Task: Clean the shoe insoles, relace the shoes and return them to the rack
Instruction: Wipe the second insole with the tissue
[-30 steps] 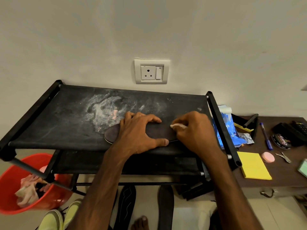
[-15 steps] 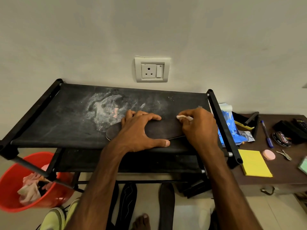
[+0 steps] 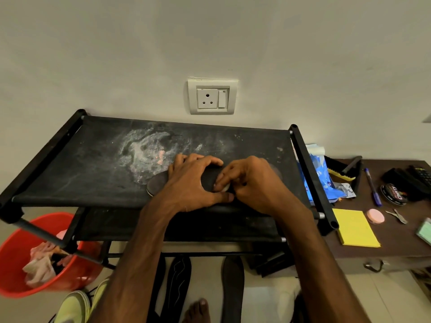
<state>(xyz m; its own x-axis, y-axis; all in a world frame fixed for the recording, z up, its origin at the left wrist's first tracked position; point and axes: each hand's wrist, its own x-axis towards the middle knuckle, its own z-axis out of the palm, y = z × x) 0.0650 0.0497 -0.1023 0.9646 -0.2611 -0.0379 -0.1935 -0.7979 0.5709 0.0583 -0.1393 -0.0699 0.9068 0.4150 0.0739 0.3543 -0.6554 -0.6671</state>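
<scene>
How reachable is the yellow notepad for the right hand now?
Probably yes: the yellow notepad lies uncovered just past the rack's side bar, though the right hand is pinching a white wipe.

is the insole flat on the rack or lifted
Flat: the insole lies on the rack's top shelf, left hand pressing it down, right hand pinching a white wipe.
</scene>
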